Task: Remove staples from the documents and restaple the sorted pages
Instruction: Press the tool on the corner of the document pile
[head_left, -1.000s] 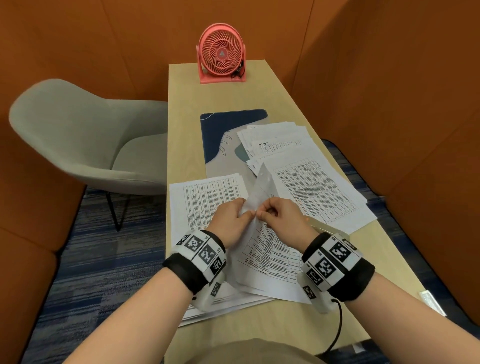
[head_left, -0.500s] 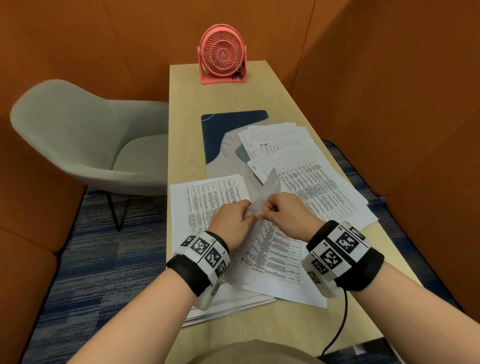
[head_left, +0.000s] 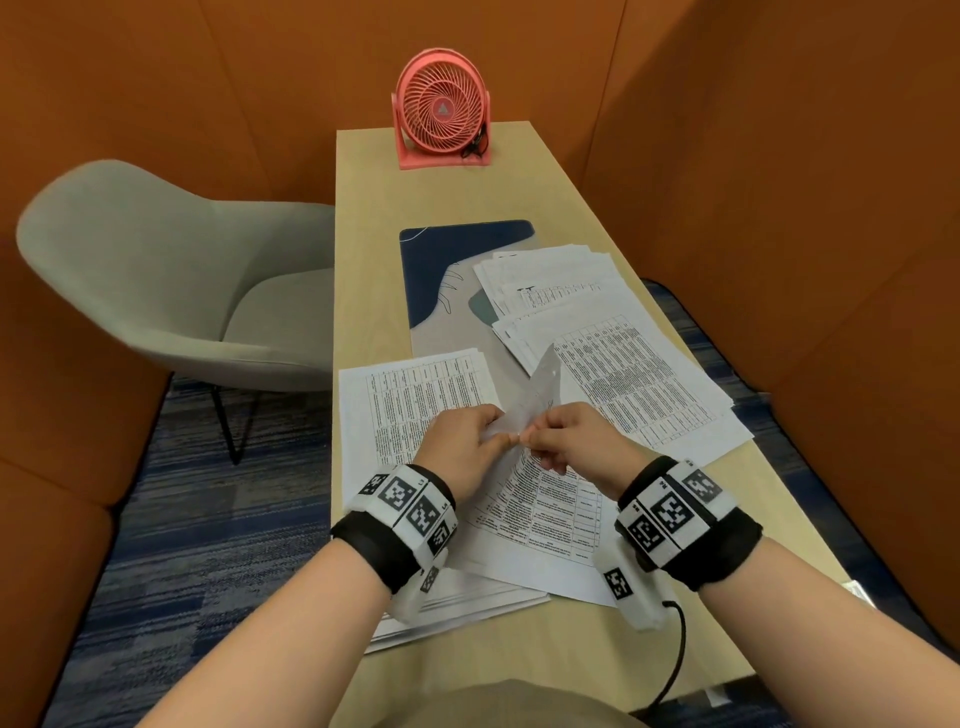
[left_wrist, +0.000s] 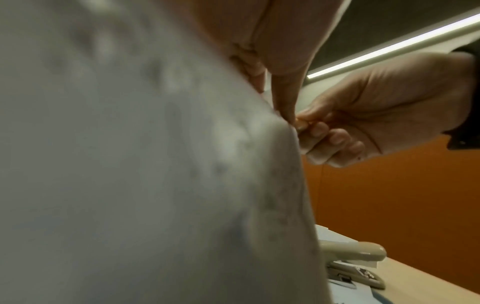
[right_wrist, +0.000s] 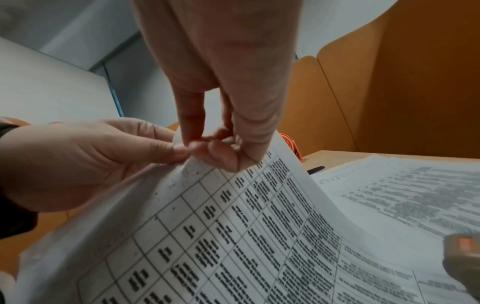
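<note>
A printed document with a table lies in front of me on the desk, its top corner lifted and folded up. My left hand pinches that corner from the left, thumb on the paper. My right hand pinches the same corner from the right with thumb and forefinger. The staple is too small to make out. In the left wrist view the blurred page fills the left side, and a beige stapler lies on the desk beyond it.
More printed sheets lie spread at the right, with another stack at the left under my left wrist. A blue desk mat and a pink fan sit farther back. A grey chair stands left of the narrow desk, between orange walls.
Both hands keep their pinch on the corner. The raised flap has leaned slightly right, and my right wrist has shifted a little to the right.
</note>
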